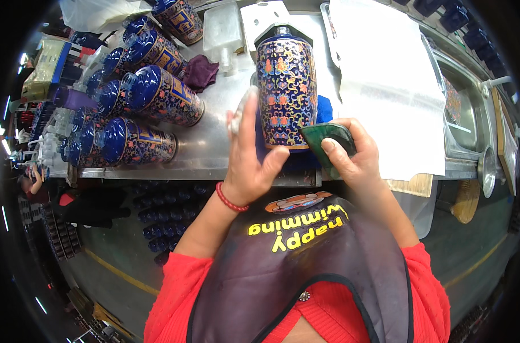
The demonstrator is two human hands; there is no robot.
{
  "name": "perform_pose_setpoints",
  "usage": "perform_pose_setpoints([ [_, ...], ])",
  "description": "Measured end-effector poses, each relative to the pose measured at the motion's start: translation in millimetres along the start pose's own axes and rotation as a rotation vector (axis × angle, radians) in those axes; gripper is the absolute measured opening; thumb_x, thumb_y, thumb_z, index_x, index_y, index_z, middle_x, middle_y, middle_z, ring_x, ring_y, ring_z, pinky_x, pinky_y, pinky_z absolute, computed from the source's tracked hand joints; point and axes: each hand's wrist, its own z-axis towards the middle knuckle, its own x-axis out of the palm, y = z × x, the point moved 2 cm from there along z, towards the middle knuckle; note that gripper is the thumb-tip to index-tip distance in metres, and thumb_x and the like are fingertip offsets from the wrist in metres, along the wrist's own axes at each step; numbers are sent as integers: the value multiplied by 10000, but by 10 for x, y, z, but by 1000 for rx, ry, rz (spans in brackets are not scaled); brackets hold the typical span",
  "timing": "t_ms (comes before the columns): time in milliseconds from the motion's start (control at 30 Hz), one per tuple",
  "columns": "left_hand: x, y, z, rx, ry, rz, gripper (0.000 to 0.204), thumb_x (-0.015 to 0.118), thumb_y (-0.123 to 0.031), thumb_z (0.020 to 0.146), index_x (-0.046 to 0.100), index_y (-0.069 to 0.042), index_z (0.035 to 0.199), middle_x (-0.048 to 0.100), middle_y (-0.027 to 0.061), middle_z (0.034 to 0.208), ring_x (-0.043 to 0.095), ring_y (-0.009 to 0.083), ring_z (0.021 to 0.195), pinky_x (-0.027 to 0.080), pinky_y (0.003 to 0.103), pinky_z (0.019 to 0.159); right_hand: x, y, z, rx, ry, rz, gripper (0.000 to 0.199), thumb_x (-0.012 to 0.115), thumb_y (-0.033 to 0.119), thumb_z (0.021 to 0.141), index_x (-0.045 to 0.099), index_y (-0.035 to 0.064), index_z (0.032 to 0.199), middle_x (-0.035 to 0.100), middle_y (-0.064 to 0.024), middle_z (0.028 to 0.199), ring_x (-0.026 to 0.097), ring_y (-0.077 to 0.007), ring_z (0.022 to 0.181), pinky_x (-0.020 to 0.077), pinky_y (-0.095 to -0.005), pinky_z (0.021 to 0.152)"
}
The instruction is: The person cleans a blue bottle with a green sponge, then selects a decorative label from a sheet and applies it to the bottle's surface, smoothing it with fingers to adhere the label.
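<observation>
Hands [249, 153] beside bottle [285, 94] near table edge [200, 175], room leftward

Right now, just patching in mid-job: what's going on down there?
A person is working on a patterned bottle that lies on its side, neck pointing away. The right hand grips a flat green tool at the bottle's lower right edge; whether they touch is hard to tell. The left hand is open beside the bottle's left side. More bottles stand at the left of the metal table, and a white sheet covers part of the right.
</observation>
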Motion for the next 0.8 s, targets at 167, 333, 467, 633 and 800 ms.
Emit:
perform_pose_setpoints([
  [167, 127, -345, -224, 277, 152, 571, 451, 546, -427, 1014, 631, -201, 1395, 643, 78, 1367, 409, 344, 1435, -12, 636, 1210, -15, 17, -12, 25, -13, -11, 239, 707, 133, 931, 625, -4, 1108, 694, -105, 897, 648, -158, 789, 526, -305, 723],
  [333, 111, -355, -310, 124, 17, 534, 475, 503, -433, 1041, 606, -176, 1427, 662, 34, 1347, 455, 336, 1406, -22, 640, 1214, -8, 22, 1, 2, 0, -62, 250, 704, 146, 936, 617, -8, 1112, 695, -116, 906, 656, -173, 794, 528, -311, 735],
  [467, 31, -359, -285, 44, 48, 550, 591, 412, -555, 1051, 576, -158, 1458, 627, 71, 1420, 367, 385, 1469, -45, 660, 1201, -16, -1, -7, 11, -5, -80, 255, 710, 164, 937, 615, -6, 1101, 690, -118, 899, 650, -176, 777, 525, -312, 724],
  [633, 84, -425, -83, 205, 196, 644, 788, 344, -686, 1011, 510, -91, 1501, 622, 119, 1417, 254, 441, 1513, -99, 650, 1192, -22, -7, -25, 28, 5, -69, 259, 707, 166, 938, 616, -6, 1108, 691, -120, 899, 653, -182, 776, 523, -315, 715],
  [800, 32, -395, 163, 106, 182, 616, 870, 342, -722, 981, 464, -58, 1528, 621, 136, 1397, 292, 452, 1489, -66, 690, 1170, -33, 16, -18, 46, 22, -52, 270, 709, 169, 934, 611, -10, 1112, 690, -121, 900, 654, -182, 781, 524, -315, 718],
])
